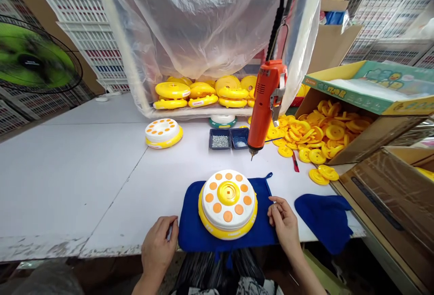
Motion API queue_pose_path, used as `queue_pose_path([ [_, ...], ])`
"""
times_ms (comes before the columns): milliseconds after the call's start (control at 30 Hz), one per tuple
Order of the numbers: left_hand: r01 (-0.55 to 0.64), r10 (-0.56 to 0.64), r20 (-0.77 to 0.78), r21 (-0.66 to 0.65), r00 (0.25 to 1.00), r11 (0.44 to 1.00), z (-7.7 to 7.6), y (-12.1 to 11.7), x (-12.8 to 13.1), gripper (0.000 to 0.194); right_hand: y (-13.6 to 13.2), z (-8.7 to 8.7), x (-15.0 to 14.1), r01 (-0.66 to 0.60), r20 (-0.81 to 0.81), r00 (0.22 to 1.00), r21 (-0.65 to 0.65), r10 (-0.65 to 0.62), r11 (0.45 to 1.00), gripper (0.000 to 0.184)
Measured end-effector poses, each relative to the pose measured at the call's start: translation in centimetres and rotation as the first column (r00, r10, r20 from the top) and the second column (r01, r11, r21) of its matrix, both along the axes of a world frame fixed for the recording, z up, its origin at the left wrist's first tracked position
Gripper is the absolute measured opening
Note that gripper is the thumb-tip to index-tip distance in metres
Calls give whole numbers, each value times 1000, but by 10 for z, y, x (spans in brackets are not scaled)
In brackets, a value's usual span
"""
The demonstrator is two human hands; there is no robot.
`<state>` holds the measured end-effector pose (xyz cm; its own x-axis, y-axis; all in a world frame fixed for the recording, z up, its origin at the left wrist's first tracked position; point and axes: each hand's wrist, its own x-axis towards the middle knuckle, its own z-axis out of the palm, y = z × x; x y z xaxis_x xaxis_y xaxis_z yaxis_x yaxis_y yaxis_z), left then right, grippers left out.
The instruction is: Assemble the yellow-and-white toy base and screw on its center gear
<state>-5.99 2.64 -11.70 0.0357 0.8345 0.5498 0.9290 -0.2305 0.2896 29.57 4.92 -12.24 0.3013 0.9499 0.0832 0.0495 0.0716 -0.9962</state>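
Note:
A round toy [228, 204], white on top with orange dots and a yellow centre disc, sits on a blue cloth [193, 231] at the table's near edge. My left hand [158, 245] rests on the table edge left of the cloth, fingers curled, pinching something small I cannot make out. My right hand [284, 222] lies right of the toy at the cloth's edge, fingers loosely bent, thumb and forefinger close together. An orange electric screwdriver [264, 105] hangs above the table, tip down, behind the toy.
A second white-and-yellow toy [163, 132] stands further back left. Two small dark trays [229, 138] hold screws. Loose yellow discs [315, 137] spill from a cardboard box at right. Yellow shells [200, 92] sit under plastic sheeting. Another blue cloth [325, 218] lies right. A fan [30, 55] stands left.

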Motion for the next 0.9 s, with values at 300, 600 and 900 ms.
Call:
queue_pose_path([
  [300, 9, -9, 8, -18, 1000, 1000, -3, 1, 0, 14, 2, 1, 0, -7, 20, 1000, 3, 7, 1000, 24],
  [600, -4, 4, 11, -20, 1000, 1000, -7, 2, 0, 16, 2, -2, 2, -19, 44, 999, 19, 18, 1000, 22],
  [900, -21, 21, -9, -7, 1000, 1000, -3, 1, 2, 15, 2, -1, 0, -20, 65, 998, 10, 19, 1000, 22],
])
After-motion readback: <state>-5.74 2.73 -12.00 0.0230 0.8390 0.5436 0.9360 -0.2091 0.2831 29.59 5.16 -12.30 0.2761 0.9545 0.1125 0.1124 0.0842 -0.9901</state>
